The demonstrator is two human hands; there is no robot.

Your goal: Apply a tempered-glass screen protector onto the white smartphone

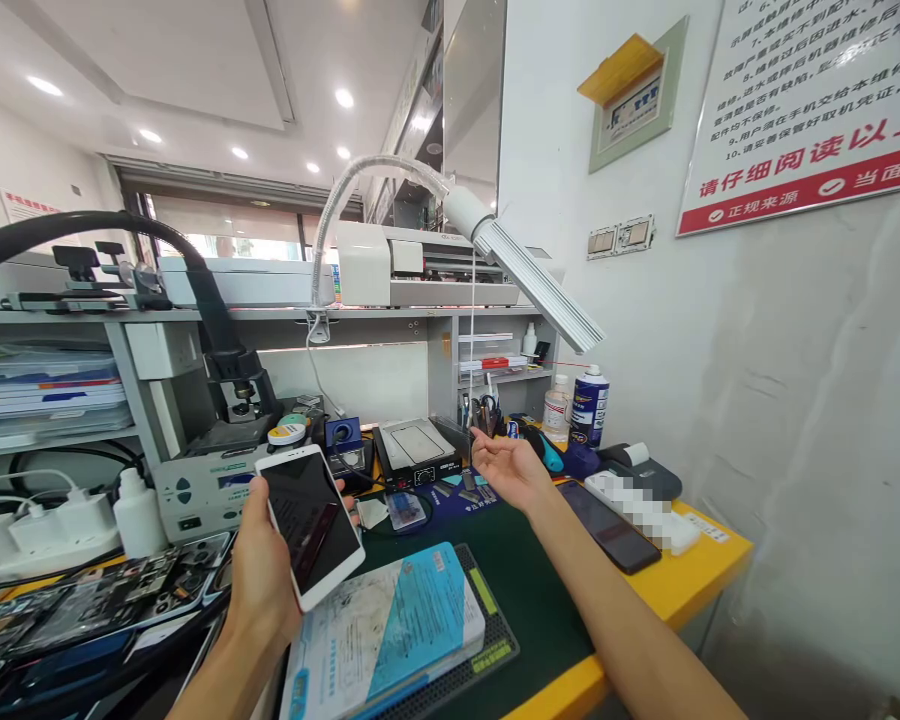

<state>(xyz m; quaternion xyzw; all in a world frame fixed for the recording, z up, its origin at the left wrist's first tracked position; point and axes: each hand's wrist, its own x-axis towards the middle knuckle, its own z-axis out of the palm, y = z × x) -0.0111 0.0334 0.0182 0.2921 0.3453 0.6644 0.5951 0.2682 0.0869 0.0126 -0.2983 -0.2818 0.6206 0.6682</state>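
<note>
My left hand [261, 565] is wrapped round a white smartphone [316, 520], its dark screen tilted up towards me. My right hand [514, 468] is raised over the back of the desk, thumb and fingertips pinched at the lower end of a thin white pull cord [472, 340]. That cord hangs down from a desk lamp [538, 280] on a bendy neck. Below the phone lies a blue and white box [397, 625], resting on a dark gridded mat [506, 640]. A dark phone [611, 530] lies to the right of my right forearm.
Phone boards and parts [105, 600] crowd the left side, near a white power strip [67, 525]. A heating plate [416, 445] and a grey station [206, 490] stand at the back. A blue spray can [589, 405] stands at the back right by the wall.
</note>
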